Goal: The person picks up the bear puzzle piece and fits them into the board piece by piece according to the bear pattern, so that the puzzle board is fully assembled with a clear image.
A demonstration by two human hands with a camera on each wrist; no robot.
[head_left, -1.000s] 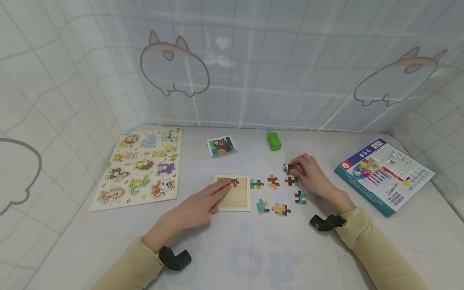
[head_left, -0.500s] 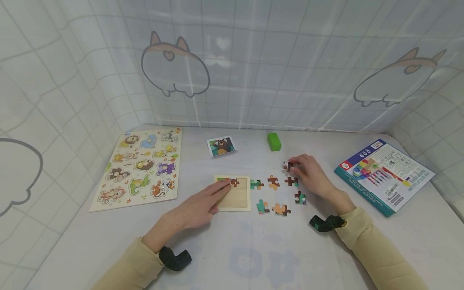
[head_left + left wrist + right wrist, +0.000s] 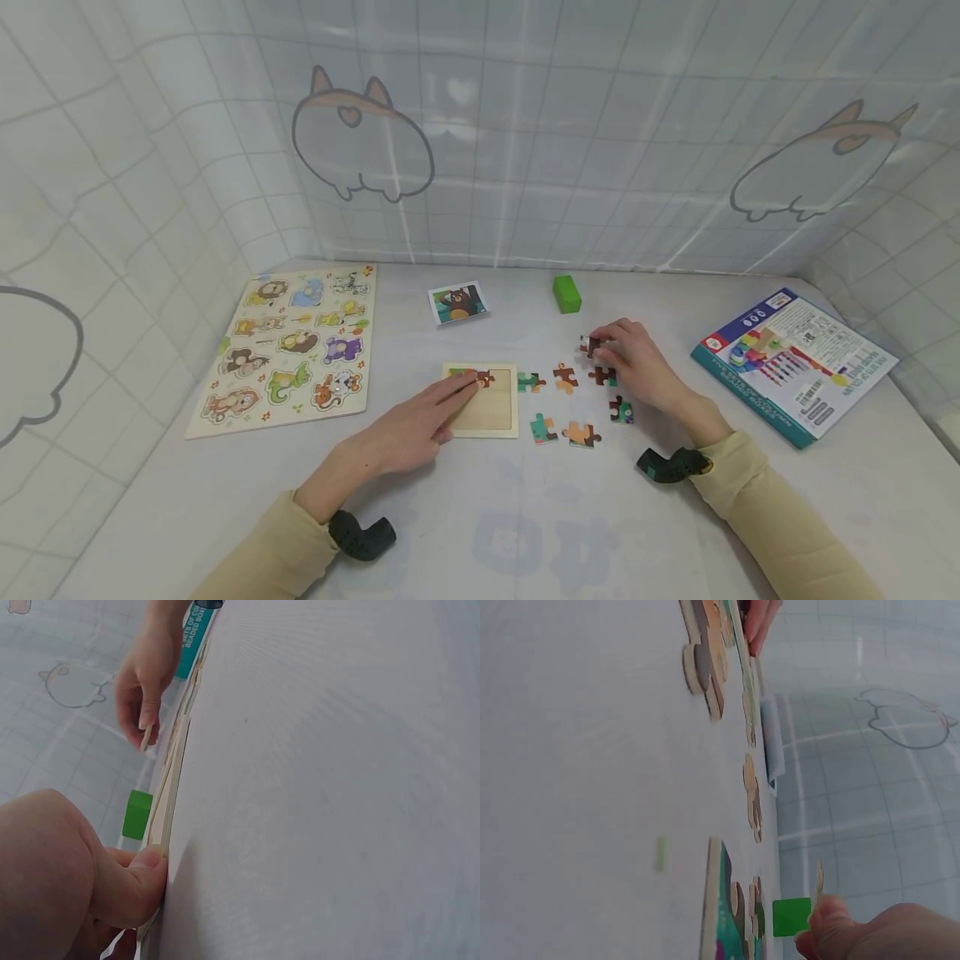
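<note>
Sleeves (image 3: 258, 550), two of them, enter from the lower left and lower right of the frame, each with a black wrist mount (image 3: 365, 537) at its cuff. The left hand (image 3: 405, 429), left of centre, lies over the wooden tray (image 3: 487, 412), fingers nearly straight across its left side and thumb against its near edge, apparently steadying rather than clasping it. Along the tray's far edge sit what look like two placed pieces (image 3: 486, 378), partly under the fingers; the rest that shows is bare wood, so the jigsaw seems barely begun. Six loose pieces (image 3: 582, 434) lie on the tabletop (image 3: 450, 508) right of the tray. Right of centre, the right hand (image 3: 641, 367) has a closed finger-and-thumb grip on one brown-and-white jigsaw piece (image 3: 588, 345), lifted off the surface; by that count, seven are left to fit. At the left is one animal puzzle board (image 3: 300, 412) with eleven figures; at the right, one beaded-boxes carton (image 3: 795, 367). Farther back, in the upper middle, are one bear picture card (image 3: 458, 302) and one green block (image 3: 567, 294), before a grid-patterned backdrop (image 3: 570, 167).
</note>
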